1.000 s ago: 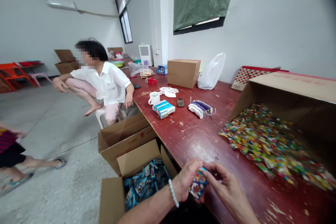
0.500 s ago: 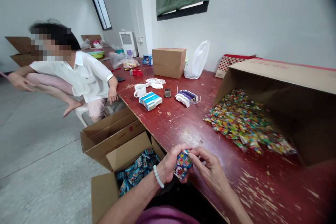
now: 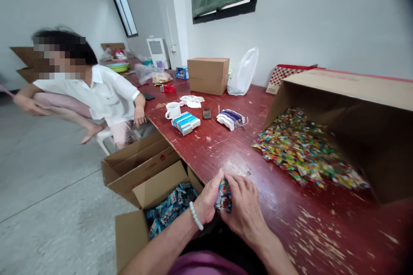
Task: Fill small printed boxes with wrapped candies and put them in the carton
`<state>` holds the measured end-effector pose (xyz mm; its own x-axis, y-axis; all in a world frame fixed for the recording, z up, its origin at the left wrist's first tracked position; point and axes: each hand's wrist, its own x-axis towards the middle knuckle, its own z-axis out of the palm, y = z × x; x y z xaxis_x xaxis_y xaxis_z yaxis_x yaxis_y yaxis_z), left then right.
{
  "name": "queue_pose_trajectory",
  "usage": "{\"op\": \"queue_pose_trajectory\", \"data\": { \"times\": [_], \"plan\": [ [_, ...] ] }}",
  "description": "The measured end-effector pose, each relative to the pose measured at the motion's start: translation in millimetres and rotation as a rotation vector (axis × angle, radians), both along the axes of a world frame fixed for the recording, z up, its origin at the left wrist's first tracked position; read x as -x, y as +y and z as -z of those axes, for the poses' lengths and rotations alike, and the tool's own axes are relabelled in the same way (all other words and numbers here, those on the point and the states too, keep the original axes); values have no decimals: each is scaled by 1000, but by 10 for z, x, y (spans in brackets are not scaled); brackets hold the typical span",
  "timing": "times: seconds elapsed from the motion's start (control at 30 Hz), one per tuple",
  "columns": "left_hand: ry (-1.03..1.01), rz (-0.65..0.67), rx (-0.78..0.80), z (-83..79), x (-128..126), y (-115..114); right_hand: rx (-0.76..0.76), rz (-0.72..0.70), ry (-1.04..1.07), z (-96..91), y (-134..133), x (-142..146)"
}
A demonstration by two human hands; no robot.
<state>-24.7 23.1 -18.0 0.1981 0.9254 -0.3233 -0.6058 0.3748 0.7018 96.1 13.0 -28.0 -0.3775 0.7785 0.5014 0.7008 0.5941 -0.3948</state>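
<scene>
My left hand [image 3: 209, 200] and my right hand [image 3: 243, 208] are pressed together around a small colourful printed box [image 3: 223, 194] at the near edge of the red wooden table [image 3: 232, 154]. Both hands have their fingers closed on it; only its top and one side show between them. A white bead bracelet sits on my left wrist. Below my left hand, an open carton on the floor [image 3: 151, 212] holds several similar blue packets.
A big carton on its side [image 3: 355, 124] spills a heap of colourful sweets [image 3: 300, 150] over the table. Farther back lie a mug, a blue-white pack [image 3: 185, 122], a phone, a closed brown box [image 3: 208, 75] and a plastic bag. A person in a white shirt [image 3: 97, 94] crouches on a stool at left.
My right hand has closed over the small box, which now stands more upright and is more covered. The view dropped and turned right a second ago; a passer-by at left is gone.
</scene>
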Motion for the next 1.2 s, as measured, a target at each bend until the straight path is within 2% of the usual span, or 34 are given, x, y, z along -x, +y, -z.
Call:
{"op": "queue_pose_trajectory", "data": {
  "times": [0.13, 0.23, 0.33, 0.43, 0.57, 0.67, 0.73, 0.83, 0.9, 0.97, 1.07, 1.2],
  "plan": [
    [4, 71, -34, -28, 144, -55, 96, -74, 143, 27, 51, 89],
    [135, 37, -122, -38, 310, -85, 173, -132, 188, 55, 80, 222],
    [314, -6, -122, -41, 593, -87, 238, -193, 206, 127, 138, 294],
    [586, -144, -121, -35, 1041, -73, 298, -98, 281, 285, 252, 203],
    [743, -324, -71, 20, 1712, -101, 332, 83, 336, 563, 391, -35],
    [848, -381, -28, 128, 2031, -177, 296, 152, 297, 699, 418, -116],
    [927, -381, -5, 246, 2109, -235, 240, 137, 252, 738, 411, -111],
    [1058, -320, 11, 470, 2087, -295, 200, 109, 214, 748, 394, -82],
    [1149, -276, -13, 600, 2040, -291, 208, 113, 213, 741, 384, -75],
    [1242, -260, -73, 659, 2002, -228, 218, 114, 211, 734, 376, -79],
    [1399, -290, -205, 560, 1976, 22, 206, 99, 201, 738, 368, -86],
    [1641, -339, -399, 185, 1971, 677, 184, 69, 194, 771, 364, -83]
  ]
}}
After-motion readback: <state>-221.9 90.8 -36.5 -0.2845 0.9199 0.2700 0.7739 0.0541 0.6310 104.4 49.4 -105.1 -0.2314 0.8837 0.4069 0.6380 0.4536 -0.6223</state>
